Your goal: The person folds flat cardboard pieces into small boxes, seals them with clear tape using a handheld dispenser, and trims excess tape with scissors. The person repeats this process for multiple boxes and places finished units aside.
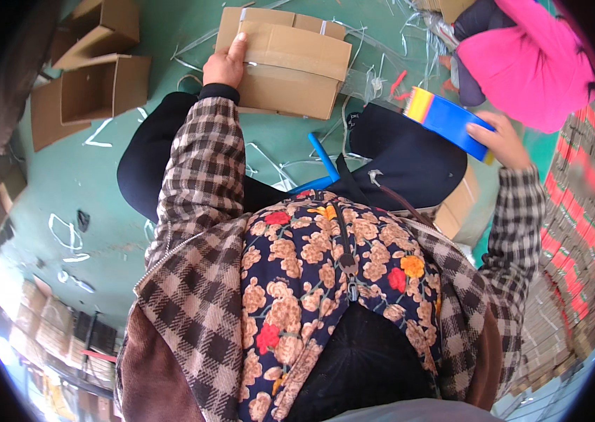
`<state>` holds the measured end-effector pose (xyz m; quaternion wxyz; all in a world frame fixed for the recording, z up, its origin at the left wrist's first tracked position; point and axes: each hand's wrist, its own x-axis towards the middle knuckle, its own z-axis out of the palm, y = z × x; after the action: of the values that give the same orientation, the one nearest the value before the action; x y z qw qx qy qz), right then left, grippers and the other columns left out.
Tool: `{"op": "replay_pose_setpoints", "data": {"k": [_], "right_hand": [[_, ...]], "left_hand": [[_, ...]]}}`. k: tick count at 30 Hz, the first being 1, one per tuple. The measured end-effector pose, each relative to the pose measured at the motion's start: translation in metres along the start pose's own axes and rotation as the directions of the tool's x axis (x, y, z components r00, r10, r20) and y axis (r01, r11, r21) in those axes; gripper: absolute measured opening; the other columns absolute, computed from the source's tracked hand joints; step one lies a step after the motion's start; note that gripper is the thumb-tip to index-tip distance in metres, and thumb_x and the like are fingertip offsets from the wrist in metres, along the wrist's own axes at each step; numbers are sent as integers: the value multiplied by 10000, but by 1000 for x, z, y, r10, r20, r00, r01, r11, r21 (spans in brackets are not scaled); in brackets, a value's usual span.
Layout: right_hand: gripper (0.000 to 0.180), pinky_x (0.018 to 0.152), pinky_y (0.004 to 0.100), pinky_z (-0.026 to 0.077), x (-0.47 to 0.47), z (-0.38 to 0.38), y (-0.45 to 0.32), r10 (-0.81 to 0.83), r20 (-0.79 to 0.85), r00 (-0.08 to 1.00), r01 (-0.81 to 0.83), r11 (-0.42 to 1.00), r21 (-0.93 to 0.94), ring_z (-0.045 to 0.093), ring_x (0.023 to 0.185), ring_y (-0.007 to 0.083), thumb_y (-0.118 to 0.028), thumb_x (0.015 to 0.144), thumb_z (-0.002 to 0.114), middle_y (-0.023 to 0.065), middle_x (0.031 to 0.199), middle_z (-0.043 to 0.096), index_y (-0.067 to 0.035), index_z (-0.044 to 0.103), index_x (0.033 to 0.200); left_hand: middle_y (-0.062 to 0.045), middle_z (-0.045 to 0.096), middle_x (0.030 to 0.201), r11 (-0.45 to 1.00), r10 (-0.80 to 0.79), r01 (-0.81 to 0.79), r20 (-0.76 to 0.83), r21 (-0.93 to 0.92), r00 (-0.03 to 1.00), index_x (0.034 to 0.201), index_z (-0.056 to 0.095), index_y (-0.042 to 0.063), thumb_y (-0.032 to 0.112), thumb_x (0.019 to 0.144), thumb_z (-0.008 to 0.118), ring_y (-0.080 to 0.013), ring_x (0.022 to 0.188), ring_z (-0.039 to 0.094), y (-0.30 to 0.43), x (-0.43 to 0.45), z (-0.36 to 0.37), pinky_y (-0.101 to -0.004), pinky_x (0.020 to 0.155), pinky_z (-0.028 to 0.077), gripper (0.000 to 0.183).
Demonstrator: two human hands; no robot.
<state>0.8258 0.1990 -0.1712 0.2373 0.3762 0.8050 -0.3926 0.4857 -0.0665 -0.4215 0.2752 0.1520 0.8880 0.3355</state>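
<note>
A brown cardboard box lies on the floor before my knees, its flaps folded over. My left hand grips the box's left edge, thumb on top and the other fingers hidden. Out to the right, my right hand holds a blue and yellow packing tape dispenser. A strip of clear tape seems to run from the right side of the box to the dispenser's yellow end.
Open cardboard boxes stand at the left. Plastic strapping scraps litter the green floor. A person in pink is at the upper right. Stacked flattened cartons line the right side. A blue bar shows between my legs.
</note>
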Motion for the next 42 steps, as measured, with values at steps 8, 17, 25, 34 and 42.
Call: {"op": "replay_pose_setpoints", "data": {"k": [8, 17, 25, 34, 42], "right_hand": [[481, 745, 394, 485, 122, 105, 21, -63, -51, 997, 58, 995, -87, 645, 764, 291, -459, 786, 635, 192, 797, 656, 15, 675, 853], [295, 737, 445, 526, 161, 218, -18, -1, -111, 994, -33, 954, -299, 676, 818, 312, -428, 792, 621, 139, 873, 692, -179, 724, 912], [484, 778, 465, 435, 194, 210, 99, -110, -647, 754, -169, 920, -353, 621, 855, 338, -494, 828, 605, 173, 845, 657, -14, 611, 892], [496, 989, 446, 392, 237, 187, 94, 459, -370, 808, -454, 885, 106, 548, 1132, 383, -357, 889, 492, 242, 1234, 556, -24, 543, 1253], [515, 1088, 471, 254, 132, 227, -174, -593, -490, 639, 325, 785, -527, 323, 1357, 257, -304, 950, 464, 87, 1465, 353, -92, 357, 1406]], "left_hand": [[-251, 650, 999, 997, -6, 12, -82, 71, 997, 1032, 690, 44, 694, 866, 379, -399, 1023, 598, -10, -3, -23, -426, 889, 456, 739], [-155, 675, 852, 974, 146, -178, -214, -140, 966, 911, 640, -68, 519, 957, 409, -240, 791, 600, 13, -38, -15, -371, 736, 451, 633], [-6, 491, 707, 943, 169, -170, -29, -287, 985, 803, 548, -33, 509, 982, 385, -122, 701, 418, 39, -76, -19, -289, 662, 396, 594], [-146, 635, 794, 967, 144, -138, 11, -216, 989, 840, 601, -12, 366, 992, 427, -241, 651, 544, 21, -68, -27, -390, 606, 444, 443], [-245, 625, 1119, 997, -77, 78, 49, -17, 996, 1207, 575, -16, 640, 832, 524, -346, 1054, 609, 31, -79, -33, -395, 890, 480, 757]]}}
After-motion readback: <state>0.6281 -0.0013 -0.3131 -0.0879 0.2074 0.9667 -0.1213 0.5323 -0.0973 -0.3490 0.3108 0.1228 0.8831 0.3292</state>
